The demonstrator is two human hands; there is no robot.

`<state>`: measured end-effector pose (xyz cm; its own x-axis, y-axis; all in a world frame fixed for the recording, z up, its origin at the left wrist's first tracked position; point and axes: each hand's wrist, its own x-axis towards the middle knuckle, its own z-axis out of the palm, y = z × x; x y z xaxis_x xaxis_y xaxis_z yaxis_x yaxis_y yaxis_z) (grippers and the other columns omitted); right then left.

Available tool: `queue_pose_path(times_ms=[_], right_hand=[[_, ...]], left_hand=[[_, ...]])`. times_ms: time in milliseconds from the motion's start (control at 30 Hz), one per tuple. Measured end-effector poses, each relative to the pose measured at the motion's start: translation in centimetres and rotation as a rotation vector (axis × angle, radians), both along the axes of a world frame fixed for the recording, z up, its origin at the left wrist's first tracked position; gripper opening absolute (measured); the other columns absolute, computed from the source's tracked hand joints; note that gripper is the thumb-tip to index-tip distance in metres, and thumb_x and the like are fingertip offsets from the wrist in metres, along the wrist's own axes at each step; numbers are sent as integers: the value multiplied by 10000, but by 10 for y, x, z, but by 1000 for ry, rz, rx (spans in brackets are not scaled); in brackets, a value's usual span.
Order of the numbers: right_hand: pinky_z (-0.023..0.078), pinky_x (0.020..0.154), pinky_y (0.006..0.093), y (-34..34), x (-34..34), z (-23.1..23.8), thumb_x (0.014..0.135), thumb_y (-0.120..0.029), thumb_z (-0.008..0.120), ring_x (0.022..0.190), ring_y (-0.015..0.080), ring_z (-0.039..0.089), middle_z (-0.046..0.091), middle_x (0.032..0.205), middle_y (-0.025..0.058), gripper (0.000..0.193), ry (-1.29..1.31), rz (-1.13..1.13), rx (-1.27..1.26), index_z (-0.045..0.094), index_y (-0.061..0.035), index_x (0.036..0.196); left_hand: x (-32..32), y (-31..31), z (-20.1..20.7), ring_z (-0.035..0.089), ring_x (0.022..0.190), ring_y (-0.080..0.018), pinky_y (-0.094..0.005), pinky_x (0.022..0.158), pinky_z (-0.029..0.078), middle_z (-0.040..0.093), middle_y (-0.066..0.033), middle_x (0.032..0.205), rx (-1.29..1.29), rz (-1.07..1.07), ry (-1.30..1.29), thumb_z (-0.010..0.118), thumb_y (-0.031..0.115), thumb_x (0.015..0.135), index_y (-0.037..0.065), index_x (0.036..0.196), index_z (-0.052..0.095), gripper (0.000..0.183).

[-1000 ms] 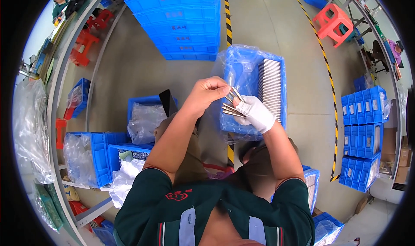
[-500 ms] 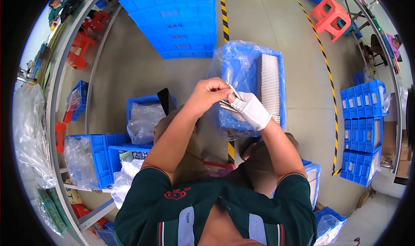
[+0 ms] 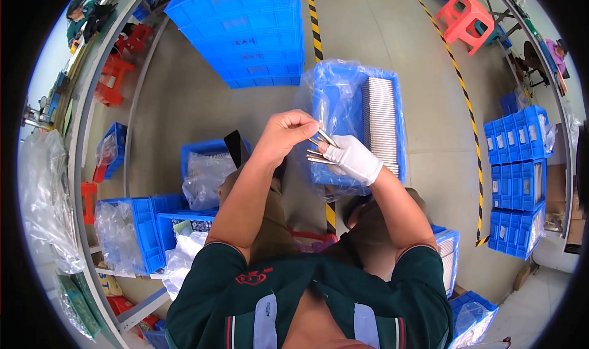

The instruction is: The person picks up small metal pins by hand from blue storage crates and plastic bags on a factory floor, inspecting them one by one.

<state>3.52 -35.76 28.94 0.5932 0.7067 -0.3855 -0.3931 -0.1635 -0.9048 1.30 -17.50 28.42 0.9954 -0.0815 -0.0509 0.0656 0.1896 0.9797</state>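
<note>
My right hand (image 3: 357, 159), in a white glove with bare fingertips, is closed around several slim metal rods (image 3: 317, 157) that fan out toward the left. Bare, my left hand (image 3: 284, 134) pinches the end of one metal rod (image 3: 326, 138) between thumb and fingers; its other end meets the glove. Both hands are over the near left part of a blue crate (image 3: 401, 112). Along the crate's right side lies a long, tight row of similar-looking metal pieces (image 3: 380, 122). Clear plastic lining (image 3: 337, 97) covers its left part.
Tall stacked blue crates (image 3: 242, 36) stand ahead to the left, with more stacked crates (image 3: 514, 171) at the right. By my left knee are a plastic-lined crate (image 3: 197, 146) and a dark flat object (image 3: 235, 147). A red stool (image 3: 467, 22) stands far right.
The rods in my gloved hand are more spread out. My left hand has shifted slightly left and still pinches at a rod.
</note>
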Motion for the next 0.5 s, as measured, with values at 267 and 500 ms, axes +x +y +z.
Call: queue_pose_path(times_ms=[267,500], right_hand=[[274,414,226,1,-3,-11,867,-284,525,464,58,363,407,560,-37,264,4,-48,7,530,-44,757],[226,386,214,-7,7,-10,853,-277,548,432,48,322,387,547,-44,228,97,89,95,531,-56,796]], left_hand=[[-1,-5,-8,547,782,-94,-224,725,425,588,-33,809,28,-76,-31,611,70,792,-19,837,623,100],[2,-6,-12,533,795,-96,-247,752,418,584,-32,837,-153,147,18,564,159,838,13,871,598,154]])
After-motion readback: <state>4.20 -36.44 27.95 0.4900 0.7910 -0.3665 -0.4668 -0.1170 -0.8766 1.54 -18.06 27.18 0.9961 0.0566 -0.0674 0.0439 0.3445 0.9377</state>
